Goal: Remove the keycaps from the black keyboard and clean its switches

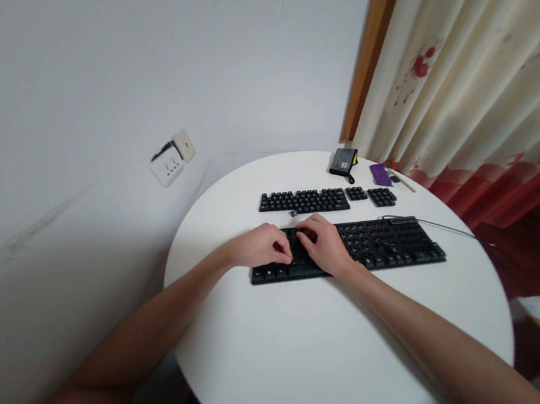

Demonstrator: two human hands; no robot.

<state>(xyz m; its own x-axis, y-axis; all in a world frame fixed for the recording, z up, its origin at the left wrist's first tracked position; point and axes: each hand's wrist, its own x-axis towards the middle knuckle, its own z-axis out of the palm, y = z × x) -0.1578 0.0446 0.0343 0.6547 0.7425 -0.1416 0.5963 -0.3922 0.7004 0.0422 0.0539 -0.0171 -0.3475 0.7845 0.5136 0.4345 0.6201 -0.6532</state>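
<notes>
A black keyboard [391,240] lies on the white round table [312,348], with many of its keycaps off and only the front row and some others in place. My left hand [261,246] is over its left end, fingers curled and pinched together at the key bed. Close beside it, my right hand [324,243] bends thumb and forefinger toward each other above the left part of the keyboard. Whatever either hand pinches is hidden or too small to make out. Just behind my right fingers sits a single loose keycap [294,213].
Loose black keycaps [306,201] stand in rows behind the keyboard, with smaller groups [381,197] to the right. Farther back are a dark wallet-like case [344,161] and a purple cloth [381,174]. A thin cable [445,227] runs off rightward. Wall [118,83] borders the left.
</notes>
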